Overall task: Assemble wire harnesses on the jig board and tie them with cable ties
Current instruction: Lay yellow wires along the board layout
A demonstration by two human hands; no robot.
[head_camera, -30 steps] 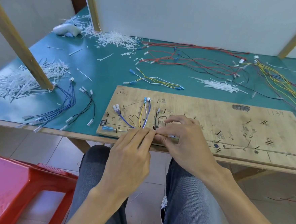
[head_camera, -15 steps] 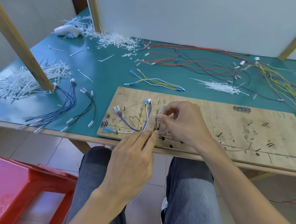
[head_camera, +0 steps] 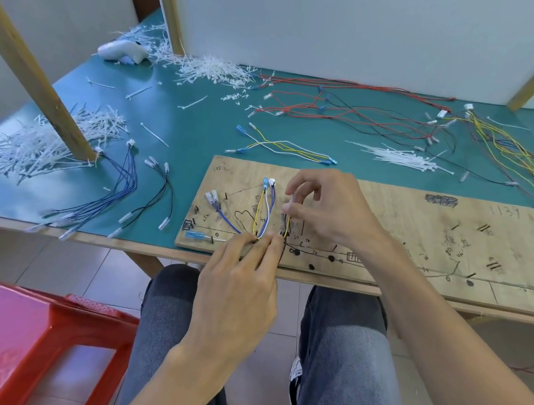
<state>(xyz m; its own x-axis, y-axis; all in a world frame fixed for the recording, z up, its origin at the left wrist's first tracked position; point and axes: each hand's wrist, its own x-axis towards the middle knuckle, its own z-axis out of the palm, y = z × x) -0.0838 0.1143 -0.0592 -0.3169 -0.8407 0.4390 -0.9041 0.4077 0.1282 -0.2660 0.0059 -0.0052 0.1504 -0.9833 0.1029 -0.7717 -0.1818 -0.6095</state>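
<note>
Head view: a teal table [head_camera: 201, 128] is seen from above, with a red plastic stool [head_camera: 28, 343] beside the person's knees. A wooden jig board [head_camera: 416, 219], marked with pen lines and studded with small pegs, is laid along the near edge of the table.

Red and black wires [head_camera: 344, 113] are spread across the far right of the table, and heaps of white cable ties [head_camera: 215, 70] are piled at the back and the left. A fan of blue wires [head_camera: 124, 186] is laid left of the board.

The left hand [head_camera: 238, 282] is held at the board's near edge, where a wire bundle [head_camera: 263, 214] of yellow, white and blue strands is pinched between thumb and nearly straight fingertips. The bundle is routed between pegs on the left part of the board, its terminals pointing away from the person.

The right hand [head_camera: 331, 210] is raised just above the board with fingers curled; the pale upper end of a yellow wire [head_camera: 287, 226] is pinched between thumb and forefinger. Whether that end is a sleeve or a tie cannot be told.
</note>
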